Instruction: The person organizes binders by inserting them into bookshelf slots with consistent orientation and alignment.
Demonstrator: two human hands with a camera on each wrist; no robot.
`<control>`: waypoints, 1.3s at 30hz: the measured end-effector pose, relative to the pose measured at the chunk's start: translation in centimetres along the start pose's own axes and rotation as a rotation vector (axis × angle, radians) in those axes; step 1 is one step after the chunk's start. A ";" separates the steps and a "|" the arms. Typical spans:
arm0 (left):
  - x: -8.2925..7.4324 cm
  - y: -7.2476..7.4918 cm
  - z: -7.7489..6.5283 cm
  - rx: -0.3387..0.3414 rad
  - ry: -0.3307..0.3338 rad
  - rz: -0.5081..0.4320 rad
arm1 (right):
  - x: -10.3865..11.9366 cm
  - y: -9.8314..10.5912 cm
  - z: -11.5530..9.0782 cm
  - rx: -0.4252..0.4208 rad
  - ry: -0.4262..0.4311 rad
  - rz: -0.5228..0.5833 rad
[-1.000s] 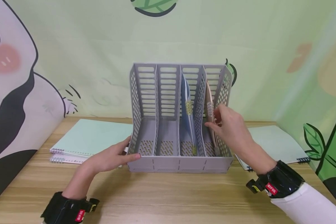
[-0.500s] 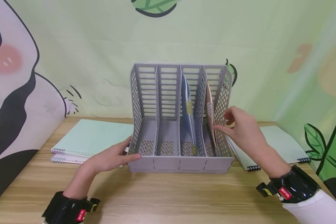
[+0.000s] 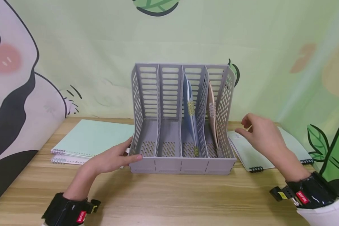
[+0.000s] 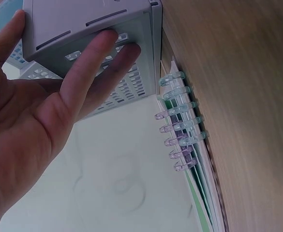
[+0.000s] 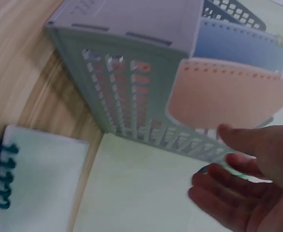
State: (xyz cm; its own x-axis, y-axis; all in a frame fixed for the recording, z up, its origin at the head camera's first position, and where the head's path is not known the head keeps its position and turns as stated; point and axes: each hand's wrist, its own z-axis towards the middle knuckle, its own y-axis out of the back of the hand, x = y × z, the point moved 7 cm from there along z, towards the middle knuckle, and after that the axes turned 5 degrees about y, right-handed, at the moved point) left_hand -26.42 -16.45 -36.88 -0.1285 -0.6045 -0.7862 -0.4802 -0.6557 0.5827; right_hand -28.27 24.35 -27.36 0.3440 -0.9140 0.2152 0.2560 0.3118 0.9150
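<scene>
A grey four-slot file holder (image 3: 169, 164) stands on the table in the head view. My left hand (image 3: 113, 158) rests at its front left corner, thumb laid on the front lip and fingers straight along the side wall, as the left wrist view shows. A blue spiral notebook (image 3: 187, 110) stands in the third slot from the left. A pinkish-tan spiral notebook (image 3: 211, 116) leans in the rightmost slot. My right hand (image 3: 264, 133) hangs to the right of the holder with fingers loosely bent and nothing in them, over the pale green spiral notebooks (image 3: 252, 157).
Pale green spiral notebooks (image 3: 99, 136) lie stacked left of the holder, partly behind my left hand. The wooden table (image 3: 169, 201) runs back to a printed cloth backdrop (image 3: 180, 37).
My right hand has let go of the pinkish-tan notebook and drawn away to the right, out over the pale green notebooks. My left hand has stayed at the holder's corner.
</scene>
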 end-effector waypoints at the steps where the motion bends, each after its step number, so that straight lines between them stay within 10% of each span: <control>1: 0.0 0.0 0.0 -0.001 -0.001 0.001 | -0.3 -0.3 -0.1 0.034 -0.004 -0.013; 15: -0.2 -0.1 0.0 0.004 -0.010 -0.006 | -4.8 -5.7 -3.0 0.567 -0.034 -0.069; 39: -0.1 -0.1 0.0 0.011 -0.019 -0.024 | -7.2 -8.7 -5.2 0.560 -0.015 -0.211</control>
State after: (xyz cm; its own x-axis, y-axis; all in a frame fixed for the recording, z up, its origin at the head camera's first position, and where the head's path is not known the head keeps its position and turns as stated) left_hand -26.37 -16.29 -36.87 -0.1334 -0.5794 -0.8041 -0.4928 -0.6651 0.5610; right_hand -28.24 29.55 -38.65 0.3234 -0.9462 0.0101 -0.1988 -0.0575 0.9784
